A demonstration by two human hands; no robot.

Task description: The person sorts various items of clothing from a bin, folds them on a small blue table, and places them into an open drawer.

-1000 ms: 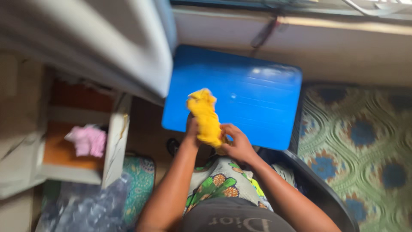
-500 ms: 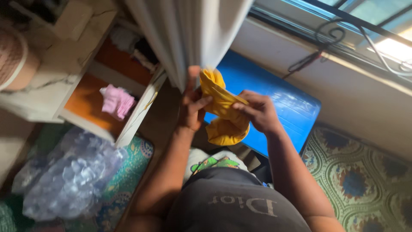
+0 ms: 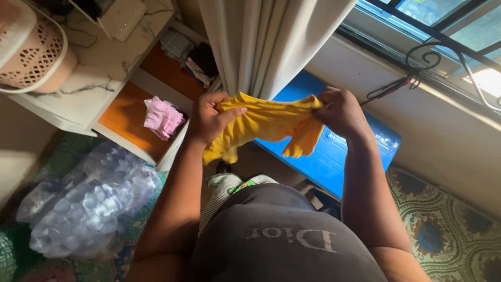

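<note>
A yellow cloth (image 3: pixel 263 125) is stretched out between my two hands at chest height. My left hand (image 3: pixel 209 117) grips its left end, from which a loose corner hangs down. My right hand (image 3: pixel 340 111) pinches the right end, with a fold drooping below it. Under the cloth lies a blue plastic stool top (image 3: pixel 334 154). The lower part of the cloth hides some of the stool.
A white curtain (image 3: pixel 266 42) hangs just beyond my hands. To the left is a white shelf unit (image 3: pixel 99 99) holding a pink cloth (image 3: pixel 163 119) and other folded clothes. A clear plastic bag (image 3: pixel 88 198) lies on the floor left. A patterned rug (image 3: pixel 449 235) is at right.
The cloth was bunched between my hands; now my hands have moved apart and pulled it open sideways. The view has tilted up toward the curtain and shelf.
</note>
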